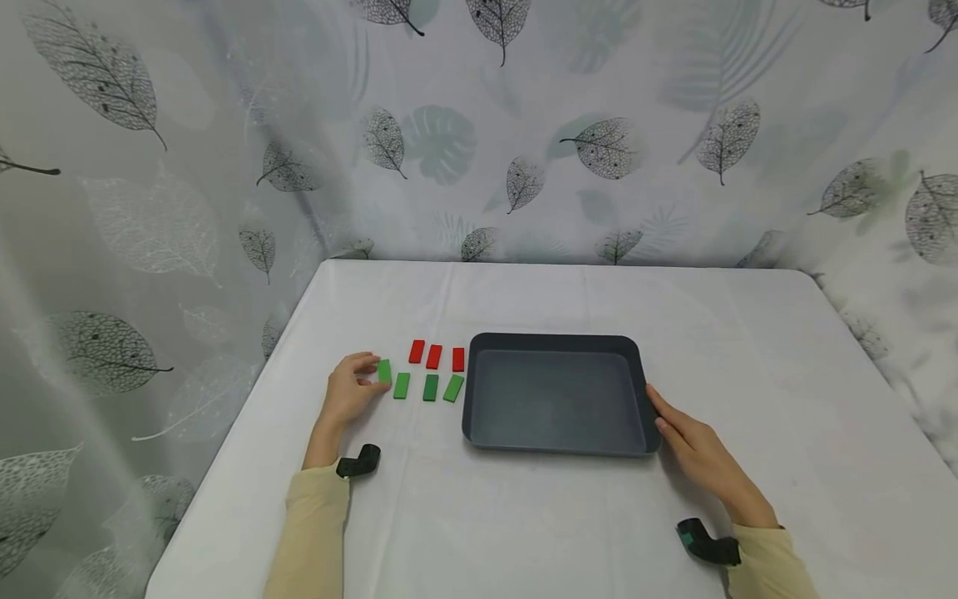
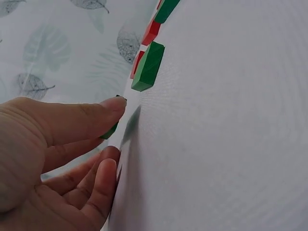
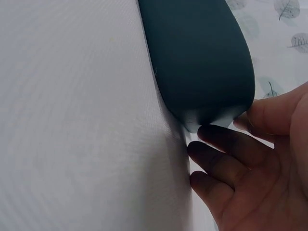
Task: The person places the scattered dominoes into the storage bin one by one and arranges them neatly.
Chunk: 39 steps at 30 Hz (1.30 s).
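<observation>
My left hand [image 1: 350, 389] pinches a light green block [image 1: 384, 371] between thumb and fingers. In the left wrist view the held block [image 2: 109, 131] is mostly hidden by the thumb. To its right lie three green blocks [image 1: 401, 386] in a row, the middle one darker. Behind them is a row of three red blocks [image 1: 434, 357]. A dark grey baking tray [image 1: 557, 452] sits just right of the blocks. My right hand [image 1: 696, 449] holds the tray's right edge, thumb and fingers at the rim; the right wrist view shows its fingertips against the tray's outer wall [image 3: 202, 57].
A white cloth covers the table [image 1: 524, 532]. Leaf-patterned curtains [image 1: 539, 125] hang behind it and along both sides. A black wrist device [image 1: 359, 462] is on the left wrist, another black device [image 1: 707, 545] on the right wrist.
</observation>
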Available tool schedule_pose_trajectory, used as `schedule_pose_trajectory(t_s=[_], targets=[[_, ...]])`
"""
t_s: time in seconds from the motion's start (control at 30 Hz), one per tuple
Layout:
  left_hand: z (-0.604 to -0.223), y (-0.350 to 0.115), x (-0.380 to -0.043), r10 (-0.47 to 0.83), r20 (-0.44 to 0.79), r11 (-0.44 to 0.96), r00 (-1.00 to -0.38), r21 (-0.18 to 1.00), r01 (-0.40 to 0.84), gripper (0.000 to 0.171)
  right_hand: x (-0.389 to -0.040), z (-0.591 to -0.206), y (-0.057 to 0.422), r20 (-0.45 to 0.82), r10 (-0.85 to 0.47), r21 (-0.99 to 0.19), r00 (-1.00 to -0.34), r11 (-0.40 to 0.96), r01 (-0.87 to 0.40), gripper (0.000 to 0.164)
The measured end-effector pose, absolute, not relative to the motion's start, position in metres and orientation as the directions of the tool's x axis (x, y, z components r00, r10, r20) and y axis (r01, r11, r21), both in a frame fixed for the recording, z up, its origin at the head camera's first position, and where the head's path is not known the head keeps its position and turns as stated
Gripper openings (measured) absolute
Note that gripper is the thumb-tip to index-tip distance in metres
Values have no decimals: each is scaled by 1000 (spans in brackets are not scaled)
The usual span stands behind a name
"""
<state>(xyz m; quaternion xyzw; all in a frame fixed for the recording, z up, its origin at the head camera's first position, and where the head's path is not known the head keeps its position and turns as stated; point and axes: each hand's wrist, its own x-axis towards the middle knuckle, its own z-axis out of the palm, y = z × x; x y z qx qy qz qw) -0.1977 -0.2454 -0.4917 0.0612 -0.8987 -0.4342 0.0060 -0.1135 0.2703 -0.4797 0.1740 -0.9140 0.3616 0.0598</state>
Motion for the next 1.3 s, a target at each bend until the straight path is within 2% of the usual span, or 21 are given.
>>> schedule_pose_trajectory(t_s=[0.17,0.4,0.57,0.87,1.13,1.3], targets=[[-486,-243,-195,-147,-12,570,-989,816,-94,53,-114,-481,271,228,-283,-642,-932,676,-363,47],[-466,-221,-192,-117,29,497,-993,867,-33,52,-114,-481,272,245,-281,-641,-928,672,-372,47],[-447,-184,-191,-53,93,474,-994,879,57,51,-113,-481,272,241,-277,-645,-930,671,-367,47],[-421,-98,-192,142,196,385,-970,892,236,49,-112,-479,271,237,-272,-628,-933,690,-361,47],[-422,-40,-194,244,237,342,-940,886,312,48,-112,-480,271,248,-289,-644,-925,663,-380,46],[-429,-6,-194,269,201,342,-942,894,288,49,-112,-479,271,246,-291,-655,-925,653,-380,46]])
